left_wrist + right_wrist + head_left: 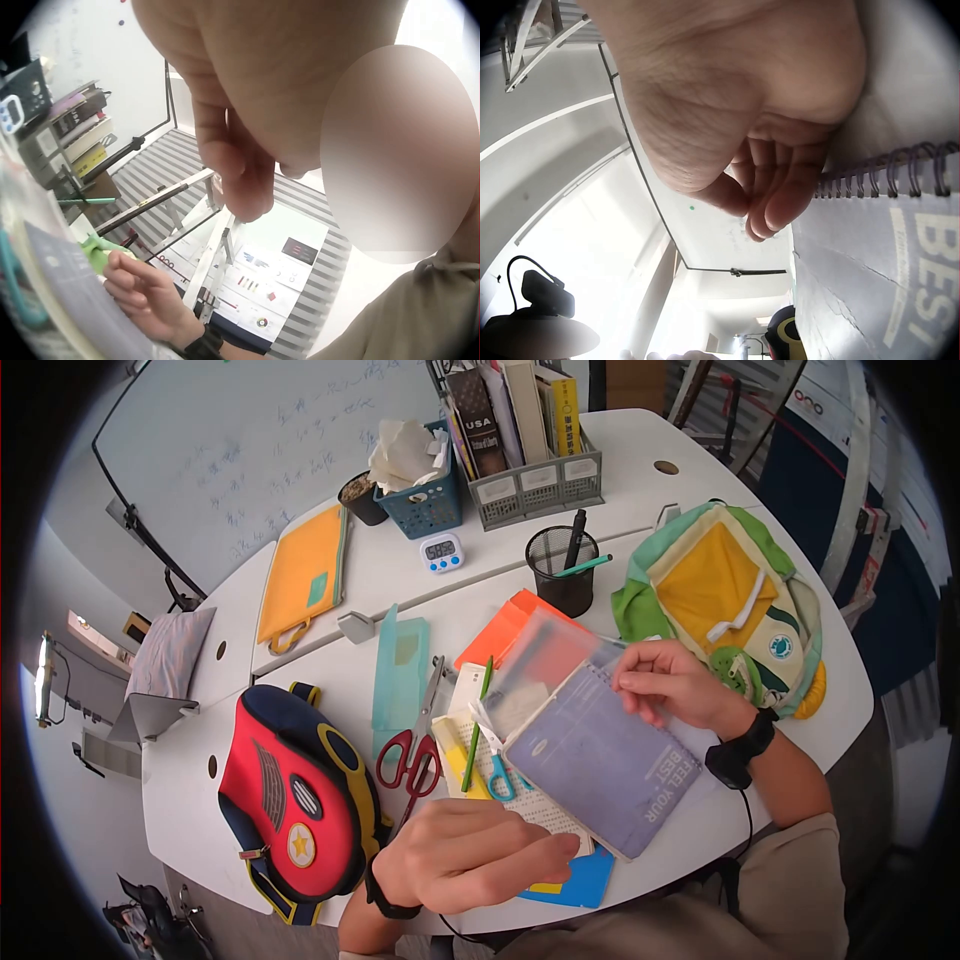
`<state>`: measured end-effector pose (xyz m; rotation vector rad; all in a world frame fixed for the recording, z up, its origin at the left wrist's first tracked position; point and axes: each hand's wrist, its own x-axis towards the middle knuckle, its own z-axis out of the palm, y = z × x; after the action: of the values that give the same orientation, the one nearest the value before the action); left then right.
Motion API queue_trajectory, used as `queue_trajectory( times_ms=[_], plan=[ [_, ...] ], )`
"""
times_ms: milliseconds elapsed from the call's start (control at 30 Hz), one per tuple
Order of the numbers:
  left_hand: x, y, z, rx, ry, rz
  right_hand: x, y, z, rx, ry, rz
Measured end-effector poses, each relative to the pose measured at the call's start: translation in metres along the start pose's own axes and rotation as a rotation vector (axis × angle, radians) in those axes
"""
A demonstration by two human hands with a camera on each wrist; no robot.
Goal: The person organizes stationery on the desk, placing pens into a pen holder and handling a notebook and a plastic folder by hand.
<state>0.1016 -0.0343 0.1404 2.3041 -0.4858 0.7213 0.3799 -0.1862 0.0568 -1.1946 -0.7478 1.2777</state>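
Observation:
A purple spiral notebook (605,755) lies at the front of the table on top of other papers. Over its upper right corner my right hand (675,685) hovers with loosely bent fingers and nothing in them. The right wrist view shows those fingers (780,202) beside the notebook's wire binding (889,172). My left hand (480,855) is held above the table's front edge, its fingers loosely curled and holding nothing. Beyond it lie blue-handled scissors (502,778), a yellow highlighter (460,755), a green pencil (478,730) and dark red-handled scissors (412,755).
A red and navy backpack (300,790) lies at the left, a green and yellow bag (730,590) at the right. Behind are a mesh pen holder (562,575), a timer (442,553), a teal case (400,670), an orange folder (305,575) and a book rack (540,490).

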Motion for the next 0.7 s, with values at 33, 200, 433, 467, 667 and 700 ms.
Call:
queue_trajectory(
  times_ms=[33, 200, 433, 467, 667, 700],
  plan=[
    [-0.0004, 0.0001, 0.0008, 0.000, -0.001, 0.001, 0.0001, 0.0005, -0.0004, 0.000, 0.001, -0.001],
    [0.0000, -0.0005, -0.0010, -0.010, -0.018, 0.055, 0.0014, 0.0015, -0.0012, -0.012, -0.010, -0.011],
    [0.0027, -0.0029, -0.0013, -0.213, 0.018, 0.086, 0.0015, 0.0004, -0.0005, -0.007, -0.013, -0.012],
    [0.0015, -0.0022, -0.0011, -0.239, 0.031, 0.050, 0.0014, 0.0003, -0.0003, -0.009, -0.009, -0.006],
    [0.0065, 0.0008, 0.0010, -0.283, 0.080, -0.089, 0.0011, 0.0005, -0.0006, -0.014, -0.014, -0.014],
    [0.0079, 0.0007, 0.0007, -0.275, 0.072, -0.091, 0.0010, 0.0004, -0.0005, -0.011, -0.015, -0.014]
  ],
)
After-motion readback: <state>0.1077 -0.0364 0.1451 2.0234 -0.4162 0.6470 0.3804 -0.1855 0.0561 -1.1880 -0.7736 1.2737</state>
